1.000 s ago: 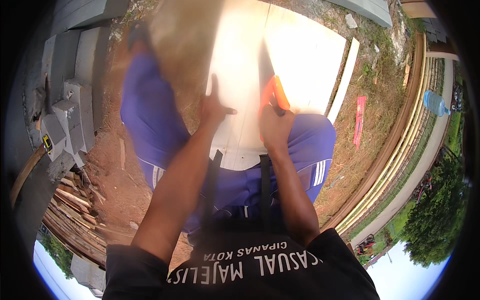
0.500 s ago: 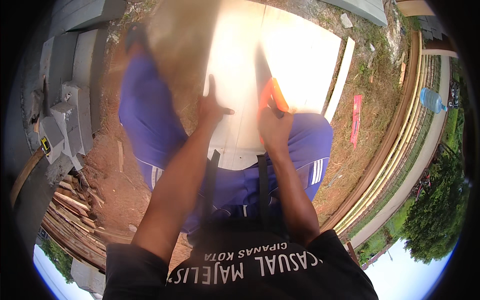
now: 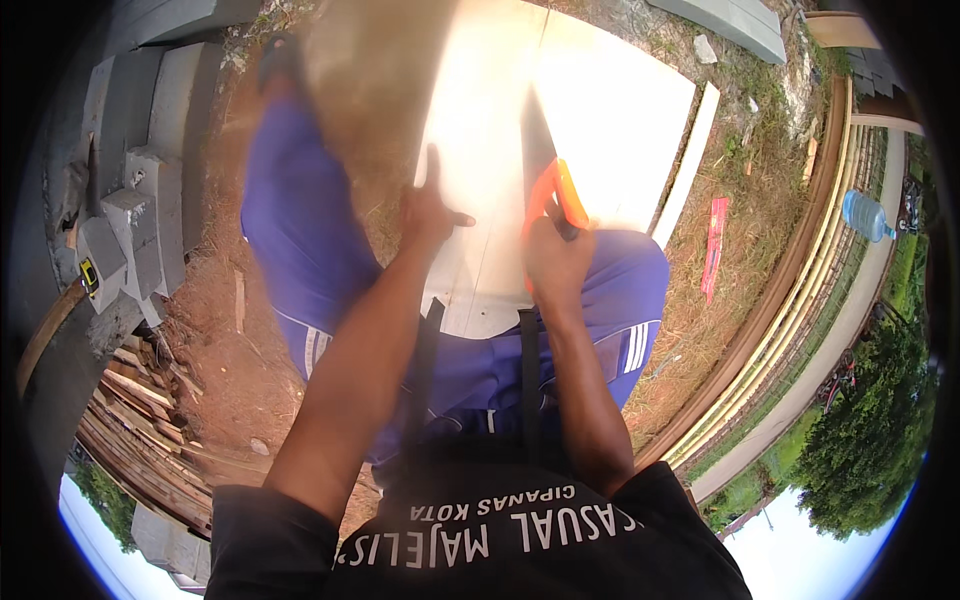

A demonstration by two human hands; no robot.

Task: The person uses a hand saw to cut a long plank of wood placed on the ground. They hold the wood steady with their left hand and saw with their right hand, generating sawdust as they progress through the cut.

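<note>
A wide pale wooden board (image 3: 610, 120) lies in front of me and reaches back between my legs, glaring with sunlight. My right hand (image 3: 557, 255) is closed around the orange handle of a handsaw (image 3: 571, 195). The saw's dark blade runs forward over the board, beside a thin lengthwise line; how deep it sits in the wood is lost in the glare. At the board's left edge, my left hand (image 3: 430, 215) rests with one finger stretched forward and the thumb out to the right. My left leg is bent beside the board, and my right thigh is against its near right part.
A narrow wood strip (image 3: 686, 165) lies along the board's right edge. Farther right are a red strip (image 3: 715, 250), long poles (image 3: 800, 300) and a blue water jug (image 3: 866, 216). Grey blocks (image 3: 130, 225) with a yellow tape measure (image 3: 89, 276) stand left, above stacked timber (image 3: 145, 430).
The scene has shifted slightly rightward and down in view. Both hands and the handsaw keep nearly the same places on the board.
</note>
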